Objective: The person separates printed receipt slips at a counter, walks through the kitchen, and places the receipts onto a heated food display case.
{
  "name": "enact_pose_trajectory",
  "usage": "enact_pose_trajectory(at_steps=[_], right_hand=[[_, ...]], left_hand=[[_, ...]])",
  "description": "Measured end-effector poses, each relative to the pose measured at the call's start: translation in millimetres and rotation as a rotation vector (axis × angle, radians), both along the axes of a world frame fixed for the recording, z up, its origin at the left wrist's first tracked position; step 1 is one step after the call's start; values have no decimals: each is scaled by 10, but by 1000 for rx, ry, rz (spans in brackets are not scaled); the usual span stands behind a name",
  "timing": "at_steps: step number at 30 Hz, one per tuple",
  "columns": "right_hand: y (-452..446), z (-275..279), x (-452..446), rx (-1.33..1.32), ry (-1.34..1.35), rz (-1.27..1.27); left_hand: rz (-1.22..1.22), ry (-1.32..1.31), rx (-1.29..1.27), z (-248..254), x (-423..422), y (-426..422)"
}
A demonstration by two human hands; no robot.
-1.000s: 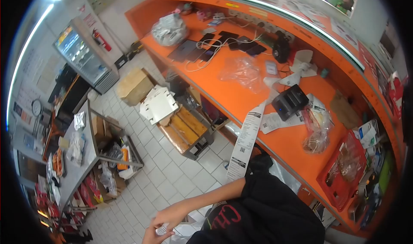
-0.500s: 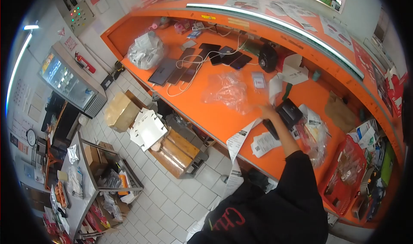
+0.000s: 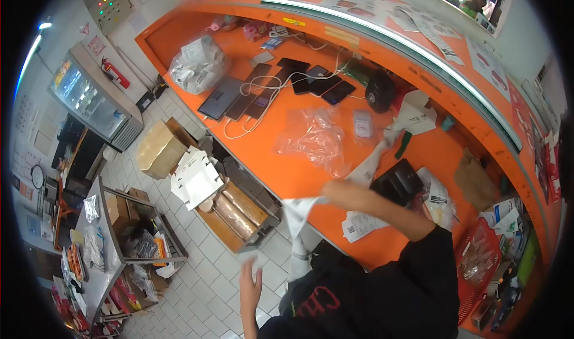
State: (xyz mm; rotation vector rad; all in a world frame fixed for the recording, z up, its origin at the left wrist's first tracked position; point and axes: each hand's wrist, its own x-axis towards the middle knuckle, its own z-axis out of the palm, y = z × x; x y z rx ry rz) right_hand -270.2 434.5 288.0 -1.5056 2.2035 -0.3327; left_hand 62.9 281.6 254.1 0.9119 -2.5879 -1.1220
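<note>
My right hand [image 3: 338, 193] is over the front edge of the orange counter, fingers closed around a long white receipt strip [image 3: 298, 222]. One part of the strip runs back across the counter behind the hand, and the other hangs down towards my black shirt. My left hand [image 3: 250, 282] is raised over the tiled floor, fingers apart and slightly blurred, holding nothing that I can see. A black box-shaped device [image 3: 397, 182] sits on the counter just beyond my right forearm. Printed paper slips [image 3: 360, 225] lie under that forearm, and a crumpled clear plastic bag [image 3: 317, 138] lies farther left.
Several phones and tablets [image 3: 222, 98] with white cables lie on the orange counter [image 3: 263, 156]. A filled plastic bag [image 3: 197, 67] stands at its left end. A red basket [image 3: 478, 261] is at right. Boxes [image 3: 161, 150] and a metal table [image 3: 113, 243] stand left.
My right hand has moved left from beside the black device to the counter edge, drawing the receipt strip along. My left hand has come into view at the bottom.
</note>
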Motion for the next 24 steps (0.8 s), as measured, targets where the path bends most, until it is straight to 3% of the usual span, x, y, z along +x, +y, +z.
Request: enact_pose_trajectory(at_steps=[3,4,6,7,9,11,12,13,15,19,24], right_hand=[[-195,464,527,-352,-21,328],[-211,593,637,-473,-49,380],[-227,936,687,-365,-119,398],[-239,1007,684,-271,-182,418],[-245,907,596,-415,-296,367],[-231,1032,359,-66,-706,515],[-182,959,306,-80,-938,491],[-150,892,267,-76,-946,502],[-114,790,192,132,-1125,561],[-42,489,38,206,-1239,732],[90,535,-176,171,-926,630]], left_hand=[[-132,388,-7,902,-960,133],[-132,387,4,1058,-1106,150],[-337,165,243,1226,-1239,165],[-326,158,243,1217,-1219,130],[-427,-33,337,1201,-1143,-41],[-462,11,388,1230,-976,-188],[-461,-17,409,1257,-862,-279],[-458,-42,430,1290,-735,-378],[-411,42,440,1368,-423,-591],[-230,7,29,1636,161,-915],[263,95,-129,1356,1056,-1445]])
